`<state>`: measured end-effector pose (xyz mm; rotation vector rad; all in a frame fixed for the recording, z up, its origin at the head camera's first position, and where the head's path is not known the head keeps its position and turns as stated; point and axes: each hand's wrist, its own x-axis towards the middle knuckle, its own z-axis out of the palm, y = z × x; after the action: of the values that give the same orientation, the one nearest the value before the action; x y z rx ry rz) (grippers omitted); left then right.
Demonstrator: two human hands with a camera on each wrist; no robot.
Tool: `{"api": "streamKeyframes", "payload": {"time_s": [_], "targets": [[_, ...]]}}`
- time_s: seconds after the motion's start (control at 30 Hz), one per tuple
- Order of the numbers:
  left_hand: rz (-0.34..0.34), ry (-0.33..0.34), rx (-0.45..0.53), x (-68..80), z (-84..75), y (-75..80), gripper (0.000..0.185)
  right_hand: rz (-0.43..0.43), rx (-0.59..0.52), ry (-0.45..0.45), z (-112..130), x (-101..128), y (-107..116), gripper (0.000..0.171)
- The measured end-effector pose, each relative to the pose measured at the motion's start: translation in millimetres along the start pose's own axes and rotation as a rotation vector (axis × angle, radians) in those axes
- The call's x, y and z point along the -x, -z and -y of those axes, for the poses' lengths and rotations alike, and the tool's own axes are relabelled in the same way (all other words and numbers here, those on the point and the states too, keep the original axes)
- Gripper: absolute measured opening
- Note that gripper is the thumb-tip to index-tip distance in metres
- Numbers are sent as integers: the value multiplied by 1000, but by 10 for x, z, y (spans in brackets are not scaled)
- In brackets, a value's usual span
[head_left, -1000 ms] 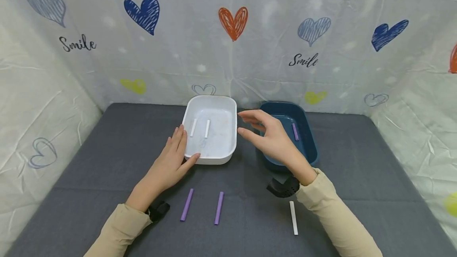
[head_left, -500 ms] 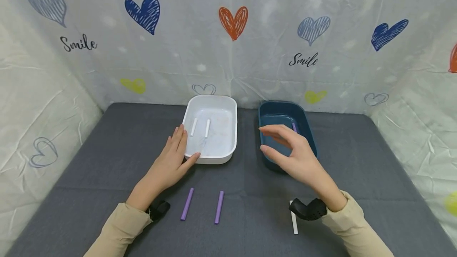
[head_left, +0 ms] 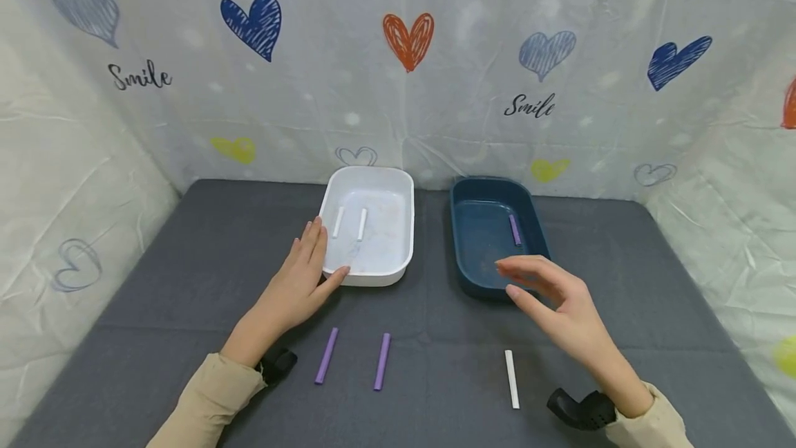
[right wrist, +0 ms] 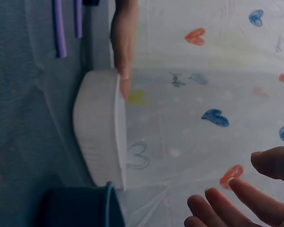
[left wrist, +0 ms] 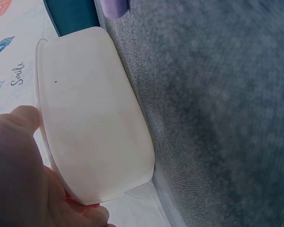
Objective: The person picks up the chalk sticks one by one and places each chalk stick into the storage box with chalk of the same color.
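My left hand [head_left: 298, 278] rests with straight fingers against the near left corner of the white tray [head_left: 398, 265], thumb along its front wall; the left wrist view shows the tray's wall [left wrist: 90, 137] beside my thumb. Two white sticks [head_left: 350, 222] lie inside that tray. My right hand [head_left: 556, 299] hovers open over the cloth just in front of the dark blue tray [head_left: 465, 254], which holds one purple stick [head_left: 515, 229]. A white stick [head_left: 511, 378] lies on the cloth below my right hand. Two purple sticks [head_left: 353, 358] lie near my left forearm.
The grey cloth-covered table [head_left: 186, 254] is walled on three sides by a white sheet printed with hearts [head_left: 407, 36]. Both trays stand side by side at the back middle, with a gap between them.
My right hand has drawn back from between the trays, moving right and toward me, past the blue tray's front. The left hand has stayed on the white tray.
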<state>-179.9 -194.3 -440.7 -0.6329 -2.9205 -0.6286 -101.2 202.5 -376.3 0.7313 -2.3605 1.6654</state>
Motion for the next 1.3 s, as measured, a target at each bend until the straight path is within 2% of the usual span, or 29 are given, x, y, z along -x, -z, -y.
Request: {"api": "streamKeyframes", "payload": {"time_s": [0.4, 0.5, 0.6, 0.7, 0.83, 0.93, 1.07, 1.3], "targets": [[5, -2, 3, -5, -12, 9, 86, 15, -32, -172, -274, 354, 111, 25], [9, 2, 5, -2, -20, 17, 86, 55, -1, -205, -340, 422, 118, 24], [13, 4, -2, 0, -25, 19, 87, 150, 56, -198, -407, 479, 115, 27], [13, 6, -1, 1, -27, 22, 86, 290, 128, -183, -460, 526, 108, 41], [13, 10, 5, 6, -25, 28, 86, 487, 266, -249, -455, 572, 79, 73], [18, 10, 5, 5, -20, 28, 87, 581, 348, -295, -430, 593, 51, 89], [19, 10, 2, 2, -14, 25, 87, 618, 372, -296, -423, 605, 33, 101], [12, 6, 0, 4, -10, 15, 86, 626, 393, -246, -447, 619, 37, 109]]}}
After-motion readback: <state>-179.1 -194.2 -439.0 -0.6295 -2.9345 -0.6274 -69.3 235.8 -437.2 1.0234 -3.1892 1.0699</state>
